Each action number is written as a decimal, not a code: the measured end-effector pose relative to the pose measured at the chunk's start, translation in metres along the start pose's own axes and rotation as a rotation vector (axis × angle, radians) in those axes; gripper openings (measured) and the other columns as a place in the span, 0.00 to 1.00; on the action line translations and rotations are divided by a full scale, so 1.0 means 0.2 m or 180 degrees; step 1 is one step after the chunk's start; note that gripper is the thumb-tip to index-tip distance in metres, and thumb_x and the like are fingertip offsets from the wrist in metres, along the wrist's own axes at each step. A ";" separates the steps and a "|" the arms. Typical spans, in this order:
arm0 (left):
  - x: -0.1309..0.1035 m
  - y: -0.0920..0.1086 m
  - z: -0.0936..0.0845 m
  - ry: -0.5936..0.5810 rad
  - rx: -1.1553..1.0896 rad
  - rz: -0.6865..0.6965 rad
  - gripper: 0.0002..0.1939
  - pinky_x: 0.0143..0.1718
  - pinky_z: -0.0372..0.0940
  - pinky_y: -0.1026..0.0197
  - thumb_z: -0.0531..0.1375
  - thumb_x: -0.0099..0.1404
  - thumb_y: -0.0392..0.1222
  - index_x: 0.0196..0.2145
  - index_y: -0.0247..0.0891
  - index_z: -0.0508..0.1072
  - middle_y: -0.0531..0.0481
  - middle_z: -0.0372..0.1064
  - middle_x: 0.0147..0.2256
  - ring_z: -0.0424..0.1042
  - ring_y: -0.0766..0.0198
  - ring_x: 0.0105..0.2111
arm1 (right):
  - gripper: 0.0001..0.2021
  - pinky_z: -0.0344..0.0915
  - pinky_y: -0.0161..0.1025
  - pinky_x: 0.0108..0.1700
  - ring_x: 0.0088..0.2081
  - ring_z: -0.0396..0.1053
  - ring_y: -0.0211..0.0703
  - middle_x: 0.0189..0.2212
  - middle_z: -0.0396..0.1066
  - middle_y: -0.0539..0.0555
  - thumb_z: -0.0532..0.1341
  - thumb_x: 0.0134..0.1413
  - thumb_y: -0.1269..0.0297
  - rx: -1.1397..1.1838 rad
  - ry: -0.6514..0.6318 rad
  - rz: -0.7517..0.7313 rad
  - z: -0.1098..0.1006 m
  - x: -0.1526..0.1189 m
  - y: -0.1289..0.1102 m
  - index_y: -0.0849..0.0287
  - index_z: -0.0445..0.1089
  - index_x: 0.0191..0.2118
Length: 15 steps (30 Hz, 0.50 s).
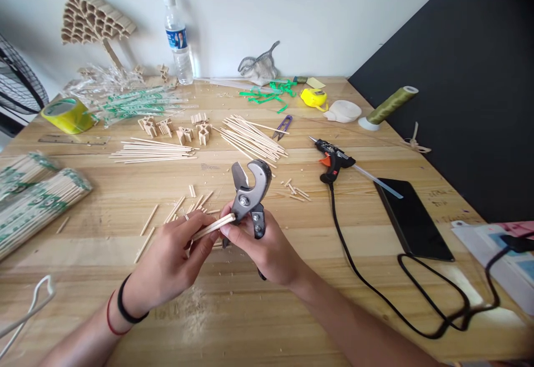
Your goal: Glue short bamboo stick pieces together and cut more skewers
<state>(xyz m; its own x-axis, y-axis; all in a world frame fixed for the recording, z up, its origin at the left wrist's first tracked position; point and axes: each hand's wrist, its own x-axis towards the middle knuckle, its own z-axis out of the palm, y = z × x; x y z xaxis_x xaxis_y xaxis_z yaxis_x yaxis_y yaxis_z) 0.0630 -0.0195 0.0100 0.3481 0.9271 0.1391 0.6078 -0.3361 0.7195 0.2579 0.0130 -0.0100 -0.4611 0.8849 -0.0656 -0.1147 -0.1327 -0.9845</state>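
A few thin wooden sticks lie side by side in my left hand, pinched between its thumb and fingers. My right hand is wrapped round the handles of a cutter with a curved hook jaw, its blade spread away from the hook. The right thumb presses near the far tips of the held sticks, beside the cutter's pivot. Cut stick pieces lie on the table behind my left hand, partly hidden by it. Short offcuts are scattered right of the cutter.
Behind are loose long sticks, small stick assemblies, purple snips and a water bottle. To the right are a glue gun with a trailing black cord and a black phone. Packaged sticks lie at left.
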 end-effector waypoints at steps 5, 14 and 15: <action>-0.01 0.00 0.00 -0.0010 -0.0035 -0.0048 0.08 0.25 0.57 0.65 0.56 0.76 0.35 0.46 0.39 0.76 0.55 0.71 0.27 0.66 0.66 0.25 | 0.09 0.66 0.43 0.44 0.37 0.66 0.45 0.32 0.67 0.51 0.66 0.61 0.57 -0.0029 0.0004 0.0007 0.00 0.00 0.00 0.56 0.69 0.38; 0.00 -0.01 0.00 -0.0027 -0.0038 0.0016 0.07 0.25 0.57 0.67 0.56 0.75 0.34 0.45 0.39 0.75 0.57 0.69 0.26 0.64 0.68 0.23 | 0.10 0.69 0.44 0.44 0.37 0.68 0.46 0.33 0.68 0.51 0.67 0.58 0.57 -0.0025 0.0031 0.0080 0.00 0.00 0.00 0.56 0.69 0.39; 0.00 -0.01 0.00 -0.0029 -0.0036 0.0017 0.07 0.25 0.57 0.67 0.56 0.75 0.34 0.44 0.39 0.75 0.57 0.69 0.26 0.64 0.68 0.23 | 0.10 0.69 0.45 0.45 0.37 0.68 0.46 0.33 0.69 0.51 0.67 0.59 0.58 -0.0039 0.0031 0.0078 0.00 0.00 0.00 0.56 0.70 0.39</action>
<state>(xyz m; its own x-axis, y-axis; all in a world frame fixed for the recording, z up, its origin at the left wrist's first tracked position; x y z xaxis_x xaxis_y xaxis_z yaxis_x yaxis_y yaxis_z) 0.0628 -0.0196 0.0086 0.3578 0.9237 0.1367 0.5978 -0.3390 0.7265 0.2587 0.0136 -0.0100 -0.4551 0.8857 -0.0913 -0.0927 -0.1491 -0.9845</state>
